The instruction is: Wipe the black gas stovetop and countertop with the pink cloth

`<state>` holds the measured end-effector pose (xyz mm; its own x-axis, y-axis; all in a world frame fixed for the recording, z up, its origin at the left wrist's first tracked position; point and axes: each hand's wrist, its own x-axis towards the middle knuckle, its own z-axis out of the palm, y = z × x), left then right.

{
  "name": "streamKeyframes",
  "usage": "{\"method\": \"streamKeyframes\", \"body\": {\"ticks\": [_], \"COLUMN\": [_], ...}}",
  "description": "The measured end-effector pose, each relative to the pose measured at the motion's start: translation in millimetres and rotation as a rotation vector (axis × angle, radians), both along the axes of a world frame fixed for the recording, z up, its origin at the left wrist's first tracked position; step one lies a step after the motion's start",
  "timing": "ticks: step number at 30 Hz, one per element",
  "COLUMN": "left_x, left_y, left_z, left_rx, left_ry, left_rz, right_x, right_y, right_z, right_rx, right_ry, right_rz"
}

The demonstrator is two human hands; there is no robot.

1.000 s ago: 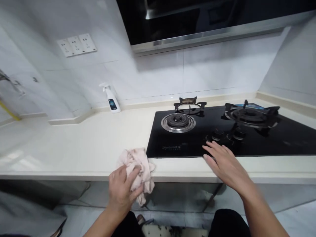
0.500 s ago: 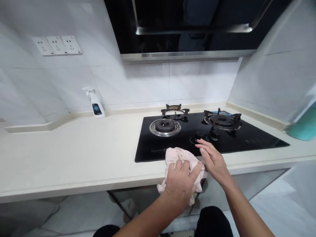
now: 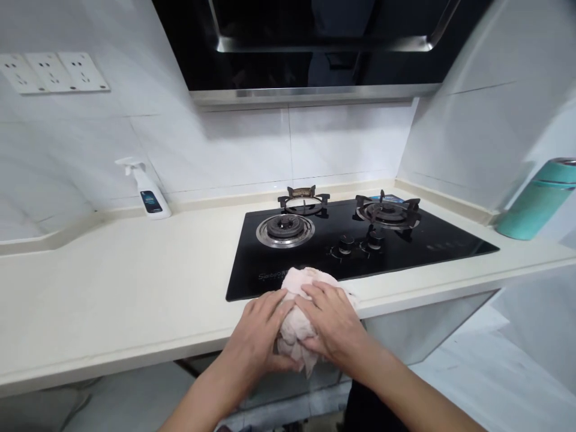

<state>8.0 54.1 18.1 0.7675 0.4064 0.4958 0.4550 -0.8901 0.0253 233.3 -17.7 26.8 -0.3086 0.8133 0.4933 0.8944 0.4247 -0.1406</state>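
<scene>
A crumpled pale pink cloth (image 3: pixel 299 321) is bunched between my two hands at the front edge of the counter, its top overlapping the near edge of the black gas stove (image 3: pixel 306 258). My left hand (image 3: pixel 258 330) grips the cloth from the left, thumb underneath. On the other side, my right hand (image 3: pixel 335 321) has its fingers over the top of the cloth and its thumb below. Behind the hands are the stove's two knobs (image 3: pixel 345 244) and the left burner (image 3: pixel 285 230), which has no grate on it.
The loose pan grate (image 3: pixel 304 201) stands behind the left burner. The right burner (image 3: pixel 387 213) has its grate on. A white spray bottle (image 3: pixel 150 195) stands at the left by the wall, a teal flask (image 3: pixel 535 201) at the right. A black range hood (image 3: pixel 315 93) hangs above.
My right hand has moved from beside the stove knobs onto the cloth. My left hand has shifted from the cloth's top to its left side. The view has turned slightly right.
</scene>
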Motion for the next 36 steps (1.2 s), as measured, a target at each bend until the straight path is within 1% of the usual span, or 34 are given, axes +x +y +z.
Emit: {"method": "streamKeyframes", "body": {"ticks": [2, 4, 6, 9, 11, 13, 14, 15, 16, 18, 20, 22, 23, 24, 26, 28, 30, 31, 33, 36], "left_x": [0.7, 4.9, 10.0, 15.8, 17.6, 18.4, 18.6, 18.9, 19.2, 19.5, 19.1, 17.4, 16.1, 14.6, 11.7, 9.7, 9.4, 9.7, 10.7, 11.2], "left_y": [4.4, 7.1, 7.9, 6.0, 4.4, 3.5, 3.4, 3.5, 3.8, 5.3, 8.1, 12.1, 14.6, 17.3, 22.9, 27.9, 31.6, 32.8, 34.4, 35.2], "left_z": [10.6, 17.5, 20.2, 19.6, 18.7, 18.3, 18.4, 18.4, 18.3, 17.7, 16.0, 13.3, 11.8, 10.3, 8.0, 7.3, 8.1, 8.9, 10.5, 11.6], "left_rx": [0.051, 0.088, 0.098, 0.083, 0.077, 0.083, 0.091, 0.1, 0.11, 0.137, 0.169, 0.195, 0.203, 0.209, 0.223, 0.252, 0.296, 0.315, 0.337, 0.326], "left_ry": [-0.048, -0.062, -0.016, 0.068, 0.083, 0.075, 0.073, 0.072, 0.071, 0.056, 0.029, -0.001, -0.006, -0.005, 0.006, 0.02, 0.018, 0.013, 0.005, 0.009], "left_rz": [-0.044, -0.048, -0.042, -0.02, -0.011, -0.009, -0.007, -0.005, -0.004, -0.006, -0.013, -0.031, -0.043, -0.054, -0.065, -0.073, -0.093, -0.107, -0.128, -0.133], "right_x": [15.7, 43.4, 84.3, 161.3, 208.1, 235.2, 238.0, 232.9, 220.2, 176.4, 120.4, 69.0, 49.5, 35.5, 25.9, 38.7, 69.3, 89.6, 138.2, 224.0], "right_y": [-5.9, -14.2, -25.3, -44.4, -54.3, -58.1, -57.2, -54.7, -50.6, -39.8, -27.8, -17.2, -12.9, -9.7, -6.4, -7.2, -11.0, -13.8, -20.8, -34.1], "right_z": [1.1, -5.0, -15.3, -27.0, -27.6, -23.3, -20.3, -17.3, -14.7, -11.2, -10.1, -10.6, -11.2, -12.0, -14.2, -17.4, -21.6, -24.1, -29.5, -36.1], "right_rx": [-0.022, 0.0, 0.046, 0.087, 0.097, 0.107, 0.104, 0.101, 0.094, 0.105, 0.126, 0.146, 0.151, 0.159, 0.192, 0.255, 0.326, 0.356, 0.406, 0.408], "right_ry": [0.009, 0.014, 0.016, 0.033, 0.05, 0.052, 0.039, 0.022, 0.006, 0.005, 0.062, 0.131, 0.149, 0.158, 0.185, 0.211, 0.225, 0.225, 0.218, 0.171], "right_rz": [-0.016, -0.054, -0.121, -0.279, -0.372, -0.468, -0.516, -0.563, -0.601, -0.621, -0.561, -0.445, -0.388, -0.342, -0.263, -0.214, -0.229, -0.268, -0.394, -0.59]}}
